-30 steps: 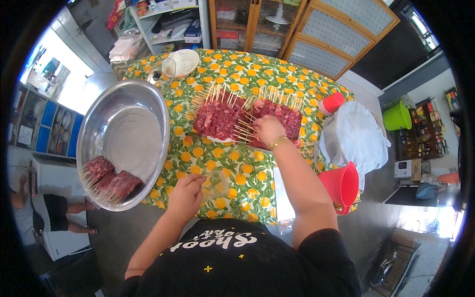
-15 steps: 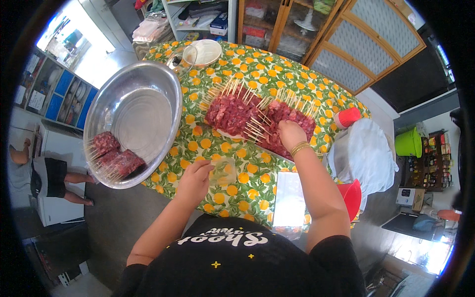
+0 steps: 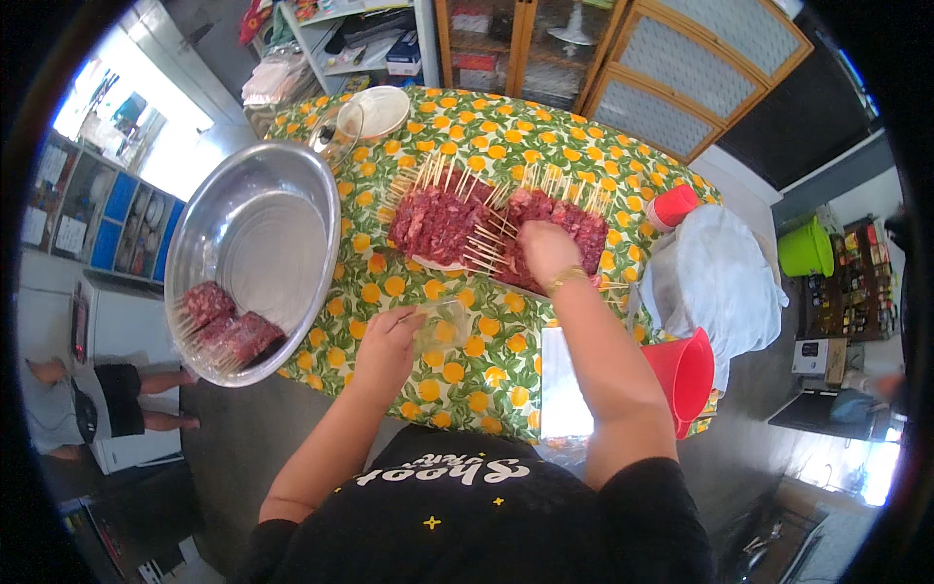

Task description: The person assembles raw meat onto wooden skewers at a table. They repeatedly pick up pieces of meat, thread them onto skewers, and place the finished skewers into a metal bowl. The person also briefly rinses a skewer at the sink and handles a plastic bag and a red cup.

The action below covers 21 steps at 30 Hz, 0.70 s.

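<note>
A clear plastic bag (image 3: 445, 327) is pinched by my left hand (image 3: 387, 343) above the near side of the table. My right hand (image 3: 547, 251) reaches into the right-hand pile of raw meat skewers (image 3: 582, 232), its fingers curled down among them and partly hidden. Beside it lies a second heap of meat skewers (image 3: 435, 226), with bare stick ends pointing outward. At the left, a large metal basin (image 3: 268, 229) holds several bundles of skewers wrapped in clear plastic (image 3: 233, 326).
A white sheet or pad (image 3: 564, 389) lies under my right forearm, near a red jug (image 3: 681, 375). To the right stand a red cup (image 3: 671, 206) and a cloth-covered container (image 3: 715, 277). A white plate (image 3: 379, 110) and a glass lid (image 3: 338, 131) sit at the far left.
My right hand has shifted slightly left over the skewers. My left hand still holds the plastic bag. The whole view has moved a little.
</note>
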Motion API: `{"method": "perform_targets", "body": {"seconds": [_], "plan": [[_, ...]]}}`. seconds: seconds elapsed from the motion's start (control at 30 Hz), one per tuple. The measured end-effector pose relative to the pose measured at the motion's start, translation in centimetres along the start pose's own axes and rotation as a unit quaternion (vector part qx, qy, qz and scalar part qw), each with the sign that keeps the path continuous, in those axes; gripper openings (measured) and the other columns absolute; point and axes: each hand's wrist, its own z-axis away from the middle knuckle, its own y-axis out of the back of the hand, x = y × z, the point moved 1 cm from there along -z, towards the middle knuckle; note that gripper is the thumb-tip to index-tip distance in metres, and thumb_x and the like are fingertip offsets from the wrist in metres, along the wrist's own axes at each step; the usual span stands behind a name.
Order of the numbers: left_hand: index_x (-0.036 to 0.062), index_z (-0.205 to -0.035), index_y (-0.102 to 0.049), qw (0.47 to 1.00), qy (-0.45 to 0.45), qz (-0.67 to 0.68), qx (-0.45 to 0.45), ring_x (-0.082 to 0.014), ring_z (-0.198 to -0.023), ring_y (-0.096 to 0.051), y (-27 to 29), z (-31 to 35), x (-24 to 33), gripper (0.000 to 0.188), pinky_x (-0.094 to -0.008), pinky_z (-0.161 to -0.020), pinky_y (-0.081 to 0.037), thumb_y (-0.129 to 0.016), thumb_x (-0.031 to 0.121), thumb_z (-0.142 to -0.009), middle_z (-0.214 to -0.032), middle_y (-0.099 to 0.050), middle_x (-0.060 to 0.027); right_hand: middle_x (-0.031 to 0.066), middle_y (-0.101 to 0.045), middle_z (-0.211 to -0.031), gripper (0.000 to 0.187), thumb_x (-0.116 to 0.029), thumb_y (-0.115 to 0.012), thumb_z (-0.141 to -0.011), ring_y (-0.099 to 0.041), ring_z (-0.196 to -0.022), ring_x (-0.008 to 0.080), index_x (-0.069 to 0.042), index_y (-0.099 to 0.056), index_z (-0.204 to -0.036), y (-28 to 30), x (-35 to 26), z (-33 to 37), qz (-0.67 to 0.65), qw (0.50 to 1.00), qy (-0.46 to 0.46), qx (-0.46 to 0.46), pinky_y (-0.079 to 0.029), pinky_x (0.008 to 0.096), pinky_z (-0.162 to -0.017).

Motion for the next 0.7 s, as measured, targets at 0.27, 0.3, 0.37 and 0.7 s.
{"method": "perform_targets", "body": {"seconds": [0.27, 0.3, 0.37, 0.7], "plan": [[0.0013, -0.118, -0.064, 0.998, -0.023, 0.038, 0.039, -0.0349, -0.103, -0.059, -1.9, -1.2, 1.6, 0.040, -0.0419, -0.091, -0.050, -0.068, -0.002, -0.078, -0.117, -0.062, -0.0139, 0.0112, -0.067, -0.079, 0.013, -0.012, -0.067, -0.092, -0.061, -0.065, 0.0195, -0.001, -0.062, -0.090, 3.0, 5.7, 6.3, -0.484, 0.811, -0.197, 0.263, -0.050, 0.0329, -0.061], [0.0010, -0.117, -0.064, 0.998, -0.027, 0.041, 0.046, -0.0346, -0.102, -0.059, -2.1, -1.4, 1.8, 0.039, -0.0421, -0.090, -0.050, -0.067, -0.002, -0.078, -0.117, -0.061, -0.0134, 0.0094, -0.067, -0.079, 0.013, -0.012, -0.068, -0.093, -0.060, -0.063, 0.0160, -0.001, -0.062, -0.091, 1.5, 6.2, 6.8, -0.600, 0.727, -0.231, 0.242, -0.049, 0.0296, -0.059], [0.0008, -0.118, -0.063, 0.997, -0.034, 0.044, 0.052, -0.0350, -0.102, -0.059, -2.3, -1.6, 1.9, 0.041, -0.0426, -0.090, -0.050, -0.067, -0.004, -0.077, -0.116, -0.061, -0.0136, 0.0071, -0.067, -0.080, 0.013, -0.011, -0.067, -0.093, -0.057, -0.062, 0.0108, 0.000, -0.061, -0.096, -2.3, 6.6, 8.8, -0.662, 0.653, -0.292, 0.222, -0.046, 0.0244, -0.056], [0.0024, -0.121, -0.063, 0.999, -0.038, 0.001, 0.018, -0.0363, -0.105, -0.058, -3.5, -0.7, 1.7, 0.044, -0.0438, -0.092, -0.050, -0.064, -0.007, -0.078, -0.119, -0.060, -0.0137, 0.0208, -0.069, -0.094, 0.014, -0.013, -0.070, -0.083, -0.067, -0.090, 0.0383, -0.006, -0.072, -0.095, -9.2, 6.5, 14.1, -0.171, 0.962, -0.177, 0.115, -0.053, 0.0448, -0.081]]}}
